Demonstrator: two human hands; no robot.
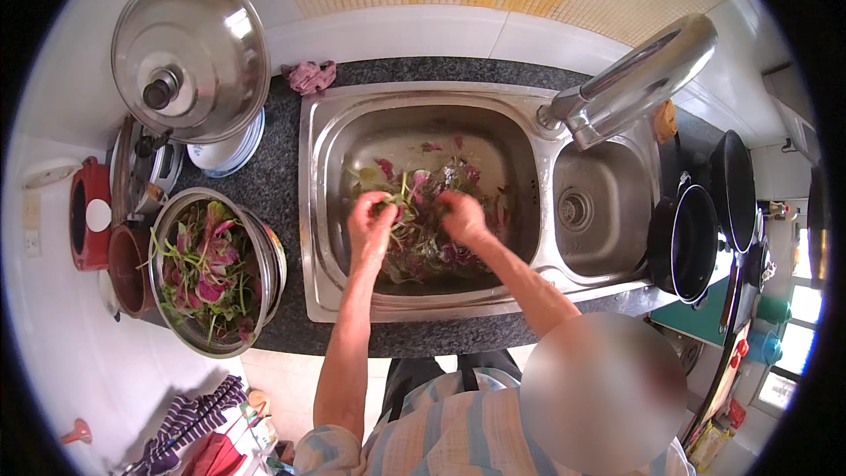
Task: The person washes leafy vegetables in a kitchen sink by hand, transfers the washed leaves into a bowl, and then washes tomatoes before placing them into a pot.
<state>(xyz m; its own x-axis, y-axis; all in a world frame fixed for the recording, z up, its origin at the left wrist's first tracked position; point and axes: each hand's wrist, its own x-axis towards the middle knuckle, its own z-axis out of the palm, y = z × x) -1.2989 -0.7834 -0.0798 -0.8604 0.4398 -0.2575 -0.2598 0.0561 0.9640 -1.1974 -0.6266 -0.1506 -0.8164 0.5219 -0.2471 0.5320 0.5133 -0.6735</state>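
Observation:
Red-and-green leafy vegetables (423,251) float in water in the large basin of a stainless steel double sink (423,314). My left hand (371,221), over the basin's left half, grips a few leafy stems between thumb and fingers. To its right, my right hand (462,217) is curled at the water among the leaves; its fingertips are partly hidden, and whether it grips any is unclear. Left of the sink, a metal colander (162,317) holds a heap of the same red-and-green leaves and stems.
A curved chrome faucet (634,79) rises behind the small basin (598,244). Black pans (691,244) stand at right. A pink cloth (310,77) lies at the sink's back left corner. Stacked plates (228,149), a large metal lid (192,53) and a brown pot (129,271) are at left.

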